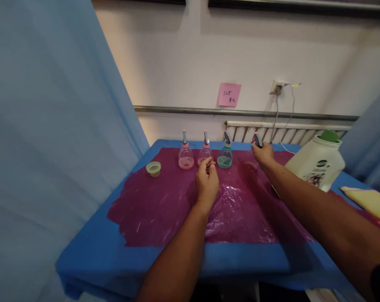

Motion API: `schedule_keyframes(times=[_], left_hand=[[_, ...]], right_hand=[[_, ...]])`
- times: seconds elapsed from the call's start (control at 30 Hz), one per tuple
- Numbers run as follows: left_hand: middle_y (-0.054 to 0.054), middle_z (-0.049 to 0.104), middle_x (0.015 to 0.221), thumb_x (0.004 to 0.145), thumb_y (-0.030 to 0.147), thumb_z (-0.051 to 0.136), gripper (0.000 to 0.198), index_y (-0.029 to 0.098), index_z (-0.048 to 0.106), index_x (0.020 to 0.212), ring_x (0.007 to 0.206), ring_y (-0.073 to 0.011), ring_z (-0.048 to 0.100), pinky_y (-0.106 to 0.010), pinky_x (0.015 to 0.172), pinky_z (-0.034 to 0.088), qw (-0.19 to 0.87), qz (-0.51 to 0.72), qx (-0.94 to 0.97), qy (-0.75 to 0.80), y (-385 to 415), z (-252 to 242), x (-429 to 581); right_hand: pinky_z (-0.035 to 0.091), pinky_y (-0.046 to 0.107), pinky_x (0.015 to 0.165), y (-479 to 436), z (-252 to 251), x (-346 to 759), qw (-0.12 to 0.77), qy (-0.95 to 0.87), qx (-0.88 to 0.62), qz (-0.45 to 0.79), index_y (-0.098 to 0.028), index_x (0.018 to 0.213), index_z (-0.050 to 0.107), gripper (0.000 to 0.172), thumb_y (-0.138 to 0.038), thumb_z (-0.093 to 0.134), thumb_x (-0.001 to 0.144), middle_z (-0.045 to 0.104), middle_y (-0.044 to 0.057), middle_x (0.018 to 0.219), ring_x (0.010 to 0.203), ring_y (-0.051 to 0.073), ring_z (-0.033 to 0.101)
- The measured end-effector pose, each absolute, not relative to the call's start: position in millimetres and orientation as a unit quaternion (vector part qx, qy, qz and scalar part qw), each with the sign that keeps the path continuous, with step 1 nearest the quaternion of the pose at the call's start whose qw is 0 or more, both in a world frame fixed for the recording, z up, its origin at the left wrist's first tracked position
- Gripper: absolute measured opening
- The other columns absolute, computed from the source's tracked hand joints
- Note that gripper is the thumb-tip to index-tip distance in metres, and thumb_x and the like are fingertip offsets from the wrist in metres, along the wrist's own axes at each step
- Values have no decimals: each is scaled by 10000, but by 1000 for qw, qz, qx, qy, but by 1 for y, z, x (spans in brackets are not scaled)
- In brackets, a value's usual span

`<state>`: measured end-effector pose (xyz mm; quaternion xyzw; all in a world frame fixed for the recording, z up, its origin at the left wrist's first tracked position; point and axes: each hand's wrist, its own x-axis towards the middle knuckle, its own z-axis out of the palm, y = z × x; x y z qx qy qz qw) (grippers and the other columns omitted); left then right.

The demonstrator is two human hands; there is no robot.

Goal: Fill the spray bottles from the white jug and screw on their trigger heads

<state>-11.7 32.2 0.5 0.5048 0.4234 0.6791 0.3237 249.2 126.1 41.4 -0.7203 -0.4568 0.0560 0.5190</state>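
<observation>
My right hand (pixel 264 154) grips a grey-and-pink trigger spray head (pixel 258 139) above the right part of the purple plastic sheet. No bottle shows below it. My left hand (pixel 208 182) is raised over the middle of the sheet with its fingers curled in. Whether anything is inside them is hidden. Just behind it stands a spray bottle with pink liquid (pixel 205 150), partly covered by the fingers. To its left is another pink spray bottle (pixel 186 158), and to its right a teal spray bottle (pixel 225 158). All three stand upright with trigger heads on.
A small translucent cup (pixel 154 168) sits at the left of the purple sheet (pixel 158 209). A large white jug with a green cap (pixel 317 163) stands beyond my right forearm, near a folded yellow cloth (pixel 370 201). A blue curtain (pixel 51 126) hangs left; a wall pipe (pixel 193 110) runs behind.
</observation>
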Motion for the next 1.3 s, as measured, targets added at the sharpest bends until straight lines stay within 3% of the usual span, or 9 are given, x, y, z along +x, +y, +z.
schedule_keyframes(times=[0.2,0.3,0.47,0.7,1.1,1.3], left_hand=[[-109,842,1216,1005,266,731,290,219,788,1286,1101,-242,798,-403,1032,633,335,647,538,424,25,4,-3],[-107,834,1254,979,294,785,377,244,773,1352,1135,-255,796,-417,1049,628,339,620,592,389,15,5,2],[-121,776,1456,1070,443,727,432,286,726,1472,1342,-302,737,-478,1209,552,360,570,663,326,-2,9,2],[-129,769,1483,1035,546,761,533,248,711,1474,1365,-317,736,-451,1196,573,445,530,649,316,-4,14,3],[-107,744,1522,1075,552,710,471,270,772,1447,1478,-342,653,-497,1299,471,372,519,681,358,-5,22,-2],[-109,804,1342,1027,587,776,436,243,833,1288,1308,-307,728,-422,1169,546,387,532,658,367,-7,29,4]], right_hand=[[554,370,842,72,59,236,546,-536,-641,61,-188,1100,813,415,-531,722,885,816,95,986,884,252,702],[571,364,794,39,62,215,575,-591,-548,138,-211,1132,812,450,-579,782,877,819,67,980,823,229,708],[602,373,842,2,49,176,577,-628,-456,254,-229,1101,816,359,-516,839,886,835,44,993,873,225,746],[615,442,1029,-14,16,164,581,-634,-429,277,-274,1252,771,317,-397,764,960,846,55,1209,1081,255,779],[473,584,1307,-21,10,189,460,-709,-394,360,-299,1686,450,841,-296,784,914,617,121,1680,1527,334,621],[569,541,1179,-18,18,192,419,-722,-392,387,-266,1556,589,693,-270,780,890,731,118,1516,1347,330,730]])
